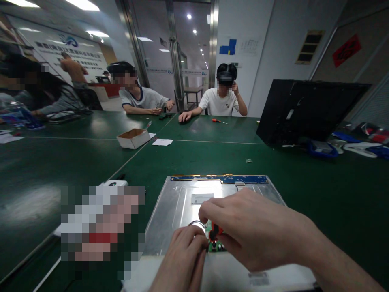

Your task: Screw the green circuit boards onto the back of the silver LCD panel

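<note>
A flat metal display panel (164, 219) lies in front of me, with a narrow blue circuit strip (197, 178) along its far edge. My right hand (252, 227) grips a red and black screwdriver (215, 230), held upright over a small green circuit board (208, 228) near the panel's near side. The screwdriver's tip is partly hidden. Beside it, my left hand (187, 253) rests at the board with its fingers curled and pressed together. Whatever those fingers pinch, if anything, is hidden.
A blurred-out phone-like item (100, 223) lies left of the panel. Beyond stand an open white box (133, 139) and a black monitor (310, 111). Another screwdriver (219, 121) lies near a person (223, 99) across the green table (206, 158). More people sit at the left.
</note>
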`<move>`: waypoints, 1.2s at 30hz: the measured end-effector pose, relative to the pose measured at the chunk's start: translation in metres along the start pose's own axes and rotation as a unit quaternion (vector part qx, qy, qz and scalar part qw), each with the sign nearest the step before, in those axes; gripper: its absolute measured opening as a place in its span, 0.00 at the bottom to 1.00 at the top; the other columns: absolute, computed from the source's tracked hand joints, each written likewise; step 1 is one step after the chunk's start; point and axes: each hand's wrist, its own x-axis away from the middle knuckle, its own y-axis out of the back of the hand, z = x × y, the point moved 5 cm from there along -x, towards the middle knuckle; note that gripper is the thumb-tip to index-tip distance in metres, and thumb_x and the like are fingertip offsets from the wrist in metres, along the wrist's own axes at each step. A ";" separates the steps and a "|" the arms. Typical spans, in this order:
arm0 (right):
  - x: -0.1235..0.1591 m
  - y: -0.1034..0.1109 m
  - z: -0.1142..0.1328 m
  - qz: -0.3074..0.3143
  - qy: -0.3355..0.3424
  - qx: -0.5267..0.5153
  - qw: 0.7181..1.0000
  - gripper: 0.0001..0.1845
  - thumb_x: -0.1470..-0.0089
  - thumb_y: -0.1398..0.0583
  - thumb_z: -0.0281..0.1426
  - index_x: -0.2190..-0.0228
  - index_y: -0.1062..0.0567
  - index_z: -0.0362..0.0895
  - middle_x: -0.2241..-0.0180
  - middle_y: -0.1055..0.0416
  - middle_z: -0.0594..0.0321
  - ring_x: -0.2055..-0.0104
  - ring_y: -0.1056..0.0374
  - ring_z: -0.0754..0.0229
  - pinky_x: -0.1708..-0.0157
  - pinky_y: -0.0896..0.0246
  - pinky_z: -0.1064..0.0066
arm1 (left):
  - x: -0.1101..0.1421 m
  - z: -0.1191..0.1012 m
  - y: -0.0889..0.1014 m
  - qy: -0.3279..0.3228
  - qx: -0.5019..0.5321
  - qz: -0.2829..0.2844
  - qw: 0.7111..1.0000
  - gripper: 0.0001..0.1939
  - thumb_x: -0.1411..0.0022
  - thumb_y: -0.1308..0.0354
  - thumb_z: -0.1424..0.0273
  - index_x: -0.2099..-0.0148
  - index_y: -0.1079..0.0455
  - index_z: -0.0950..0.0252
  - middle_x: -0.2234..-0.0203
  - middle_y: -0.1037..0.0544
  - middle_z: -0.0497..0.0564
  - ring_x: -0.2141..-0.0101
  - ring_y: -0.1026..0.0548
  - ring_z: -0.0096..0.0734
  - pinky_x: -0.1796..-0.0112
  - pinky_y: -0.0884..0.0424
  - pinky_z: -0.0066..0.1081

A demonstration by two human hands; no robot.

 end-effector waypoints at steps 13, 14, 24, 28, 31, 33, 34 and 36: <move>-0.004 0.000 -0.008 -0.023 -0.039 0.032 0.998 0.04 0.41 0.43 0.33 0.65 0.31 0.45 0.72 0.27 0.65 0.74 0.36 0.63 0.78 0.59 0.69 | -0.001 -0.004 0.005 0.001 0.010 -0.009 1.000 0.10 0.36 0.51 0.77 0.56 0.31 0.62 0.59 0.26 0.56 0.58 0.27 0.39 0.57 0.26 0.38; -0.004 0.000 -0.007 -0.021 -0.035 0.025 0.999 0.04 0.41 0.43 0.32 0.63 0.32 0.45 0.71 0.27 0.65 0.74 0.36 0.63 0.78 0.58 0.69 | -0.001 -0.004 0.005 0.003 0.011 -0.013 1.000 0.10 0.36 0.51 0.77 0.57 0.31 0.62 0.59 0.26 0.55 0.59 0.27 0.39 0.58 0.26 0.37; 0.000 0.002 0.003 -0.004 -0.001 -0.008 1.000 0.07 0.44 0.41 0.33 0.64 0.33 0.46 0.67 0.28 0.66 0.72 0.36 0.63 0.79 0.55 0.70 | 0.001 0.000 0.002 -0.005 0.004 -0.012 1.000 0.09 0.38 0.50 0.78 0.58 0.32 0.62 0.57 0.27 0.56 0.55 0.29 0.42 0.56 0.28 0.39; -0.001 0.000 -0.004 -0.010 -0.032 0.003 0.999 0.09 0.40 0.42 0.38 0.66 0.30 0.46 0.73 0.28 0.67 0.74 0.34 0.63 0.78 0.57 0.69 | 0.000 -0.001 0.003 -0.006 0.017 -0.027 0.999 0.11 0.37 0.51 0.77 0.54 0.32 0.62 0.58 0.27 0.56 0.57 0.28 0.40 0.57 0.27 0.38; -0.002 0.000 -0.005 -0.017 -0.036 0.013 0.999 0.09 0.39 0.44 0.38 0.66 0.30 0.45 0.75 0.28 0.67 0.76 0.36 0.64 0.79 0.58 0.69 | 0.000 -0.003 0.004 -0.003 0.017 -0.021 1.000 0.12 0.36 0.51 0.78 0.54 0.31 0.61 0.58 0.26 0.55 0.57 0.28 0.40 0.57 0.27 0.38; -0.001 0.001 -0.004 -0.019 -0.034 0.009 0.999 0.05 0.40 0.45 0.34 0.65 0.31 0.45 0.72 0.28 0.66 0.75 0.36 0.64 0.79 0.57 0.69 | 0.000 -0.003 0.004 0.000 0.015 -0.015 1.000 0.12 0.36 0.51 0.77 0.54 0.31 0.61 0.58 0.26 0.55 0.57 0.28 0.39 0.57 0.27 0.37; -0.001 0.002 -0.003 -0.019 -0.029 0.005 0.999 0.04 0.41 0.45 0.32 0.64 0.32 0.45 0.71 0.28 0.66 0.75 0.36 0.64 0.79 0.57 0.70 | -0.001 -0.002 0.004 0.001 0.014 -0.013 1.000 0.12 0.36 0.51 0.77 0.54 0.31 0.61 0.58 0.26 0.55 0.57 0.28 0.40 0.57 0.27 0.37; -0.001 0.003 0.000 -0.016 -0.016 -0.005 1.000 0.05 0.45 0.44 0.29 0.64 0.34 0.44 0.69 0.28 0.65 0.73 0.37 0.63 0.79 0.55 0.70 | -0.001 -0.001 0.004 0.001 0.010 -0.012 1.000 0.12 0.36 0.51 0.77 0.54 0.31 0.61 0.58 0.26 0.56 0.57 0.28 0.40 0.57 0.27 0.37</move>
